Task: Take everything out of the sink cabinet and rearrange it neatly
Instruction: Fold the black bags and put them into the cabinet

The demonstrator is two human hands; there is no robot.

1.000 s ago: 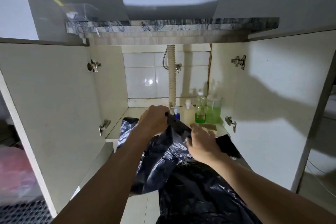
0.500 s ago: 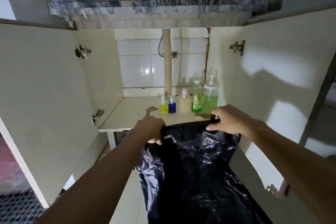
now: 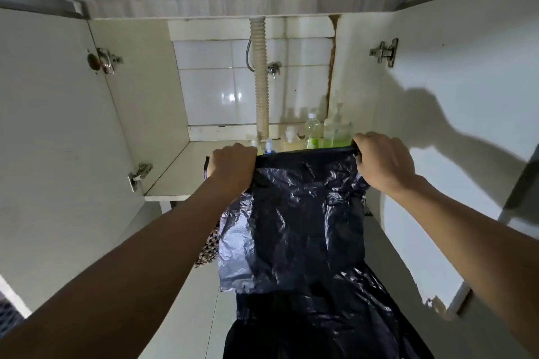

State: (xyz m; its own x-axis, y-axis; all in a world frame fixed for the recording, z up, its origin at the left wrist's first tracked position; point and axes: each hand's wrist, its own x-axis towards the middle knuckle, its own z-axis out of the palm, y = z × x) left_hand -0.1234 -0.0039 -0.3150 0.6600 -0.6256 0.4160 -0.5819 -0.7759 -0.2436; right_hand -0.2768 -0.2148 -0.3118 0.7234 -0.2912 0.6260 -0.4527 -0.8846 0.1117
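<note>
The cabinet (image 3: 163,114) stood open before us. We held the black plastic bag (image 3: 306,213) stretched in front of its shelf, left hand (image 3: 232,167) and right hand (image 3: 383,159) each gripping a top corner, probably to fold it flat; bottles (image 3: 313,131) waited behind.

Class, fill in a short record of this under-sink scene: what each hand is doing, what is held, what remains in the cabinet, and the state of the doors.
left hand: grips the top edge of the bag
right hand: grips the same edge, further right
held item: crinkled black plastic bag, stretched between the hands and hanging down
cabinet shelf: row of small bottles at the back right, beside the corrugated drain pipe
doors: both open
</note>
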